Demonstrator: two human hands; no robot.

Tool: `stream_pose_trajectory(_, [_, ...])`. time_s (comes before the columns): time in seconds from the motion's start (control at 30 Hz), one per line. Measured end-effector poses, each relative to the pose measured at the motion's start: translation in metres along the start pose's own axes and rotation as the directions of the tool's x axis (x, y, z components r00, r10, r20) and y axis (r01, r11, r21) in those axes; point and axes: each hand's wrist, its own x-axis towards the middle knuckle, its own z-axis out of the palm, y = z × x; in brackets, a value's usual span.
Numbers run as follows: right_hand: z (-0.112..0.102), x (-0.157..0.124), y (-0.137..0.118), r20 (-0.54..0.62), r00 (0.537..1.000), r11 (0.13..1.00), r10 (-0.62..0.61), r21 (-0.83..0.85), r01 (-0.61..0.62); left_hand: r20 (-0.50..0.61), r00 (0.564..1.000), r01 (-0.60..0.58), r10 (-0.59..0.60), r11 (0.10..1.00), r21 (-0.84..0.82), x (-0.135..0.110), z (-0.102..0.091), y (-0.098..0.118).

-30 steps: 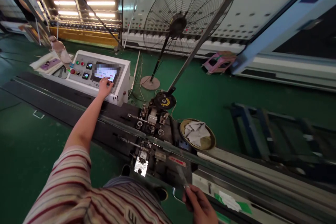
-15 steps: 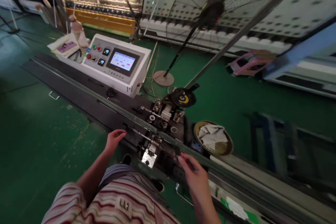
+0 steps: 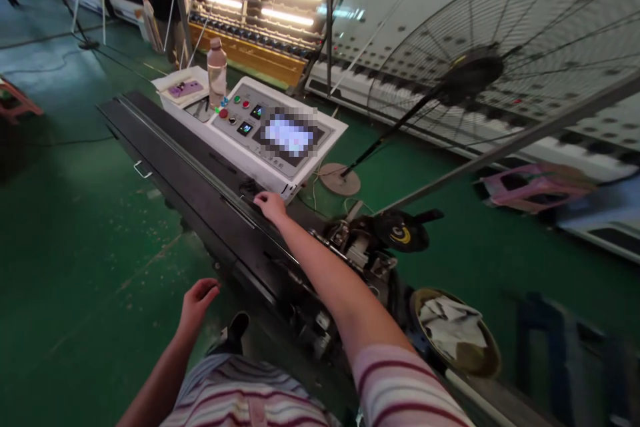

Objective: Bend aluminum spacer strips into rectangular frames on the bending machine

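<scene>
Has thumb and fingertips of the right hand (image 3: 271, 207) drawn close together just beside a small dark object (image 3: 249, 186), above the far part of the long black bench (image 3: 180, 170). Cannot tell whether pinching anything thin there, nor whether touching the object. As for that object, lies slightly beyond the fingertips, toward the left of the view, near the lower edge of the white control box (image 3: 260, 170). Has the left hand (image 3: 198, 303) well apart from it, by the bench's near side, with fingers bent toward the thumb; cannot tell whether holding anything small. Extends the right forearm across the bench, partly covering a metal mechanism (image 3: 357, 250). Farther out, includes a lit screen (image 3: 290, 133) on the box, and a bottle (image 3: 217, 80) standing beside a purple item (image 3: 185, 88). To the right, shows a black wheel (image 3: 403, 233), then a basin (image 3: 495, 360) with crumpled cloth (image 3: 453, 330) inside. Beyond the box, shows a large fan (image 3: 473, 77).
</scene>
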Motion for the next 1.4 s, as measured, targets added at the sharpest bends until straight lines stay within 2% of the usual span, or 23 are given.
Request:
stream_pose_trajectory(0.07, [0.002,0.024,-0.026,-0.052,0.998,1.000,-0.019,0.008,0.020,-0.037,0.999,-0.004,0.005,1.000,0.012,-0.004,-0.012,-0.005])
stream_pose_trajectory(0.1, [0.002,0.027,-0.035,-0.080,0.996,0.999,-0.040,0.016,0.041,-0.048,0.999,-0.006,0.007,1.000,0.020,-0.006,-0.017,-0.007])
stream_pose_trajectory(0.17, [0.000,0.012,-0.040,-0.105,0.984,0.987,-0.145,0.056,0.151,-0.059,0.998,-0.006,0.008,0.999,0.034,-0.006,-0.022,-0.009])
stream_pose_trajectory(0.27, [-0.011,-0.056,-0.023,-0.061,0.920,0.905,-0.387,0.166,0.392,-0.049,0.999,0.004,-0.002,0.999,0.044,0.001,-0.020,-0.008])
stream_pose_trajectory(0.33, [-0.026,-0.119,0.001,-0.029,0.889,0.867,-0.457,0.211,0.452,-0.007,1.000,0.009,-0.009,0.999,0.048,0.011,-0.014,-0.001])
stream_pose_trajectory(0.37, [-0.036,-0.151,0.015,-0.035,0.890,0.866,-0.454,0.219,0.450,0.023,1.000,0.009,-0.010,0.999,0.049,0.017,-0.009,0.004])
stream_pose_trajectory(0.43, [-0.060,-0.209,0.045,-0.080,0.921,0.900,-0.381,0.195,0.389,0.092,0.996,-0.007,0.002,0.998,0.057,0.031,0.005,0.017])
stream_pose_trajectory(0.5, [-0.084,-0.259,0.075,-0.184,0.957,0.954,-0.226,0.156,0.255,0.157,0.987,-0.043,0.032,0.997,0.069,0.045,0.025,0.032])
stream_pose_trajectory(0.57, [-0.104,-0.302,0.102,-0.330,0.943,0.987,-0.041,0.134,0.089,0.208,0.975,-0.088,0.072,0.994,0.070,0.058,0.050,0.047])
stream_pose_trajectory(0.6, [-0.111,-0.321,0.113,-0.404,0.914,0.991,0.044,0.134,0.012,0.230,0.969,-0.108,0.090,0.992,0.064,0.064,0.064,0.053])
stream_pose_trajectory(0.67, [-0.119,-0.355,0.131,-0.536,0.826,0.983,0.175,0.148,-0.112,0.258,0.959,-0.133,0.120,0.991,0.033,0.075,0.092,0.064])
stream_pose_trajectory(0.77, [-0.118,-0.395,0.147,-0.646,0.696,0.949,0.313,0.191,-0.249,0.276,0.946,-0.170,0.173,0.985,-0.037,0.095,0.127,0.081])
stream_pose_trajectory(0.83, [-0.115,-0.415,0.150,-0.662,0.655,0.929,0.364,0.210,-0.304,0.263,0.933,-0.231,0.247,0.969,-0.088,0.111,0.144,0.096])
stream_pose_trajectory(0.97, [-0.112,-0.442,0.150,-0.688,0.637,0.929,0.348,0.162,-0.333,0.206,0.896,-0.361,0.392,0.916,-0.172,0.143,0.162,0.135])
stream_pose_trajectory(1.1, [-0.110,-0.458,0.150,-0.727,0.582,0.907,0.365,0.137,-0.398,0.210,0.841,-0.470,0.499,0.865,-0.174,0.147,0.172,0.163])
stream_pose_trajectory(1.17, [-0.108,-0.461,0.152,-0.722,0.584,0.900,0.371,0.124,-0.418,0.224,0.815,-0.507,0.534,0.845,-0.170,0.140,0.176,0.168])
stream_pose_trajectory(1.27, [-0.106,-0.462,0.155,-0.717,0.612,0.913,0.334,0.084,-0.399,0.229,0.791,-0.540,0.567,0.823,-0.176,0.130,0.179,0.168])
stream_pose_trajectory(1.4, [-0.107,-0.457,0.160,-0.728,0.634,0.939,0.261,0.038,-0.342,0.215,0.788,-0.553,0.577,0.817,-0.165,0.127,0.179,0.165])
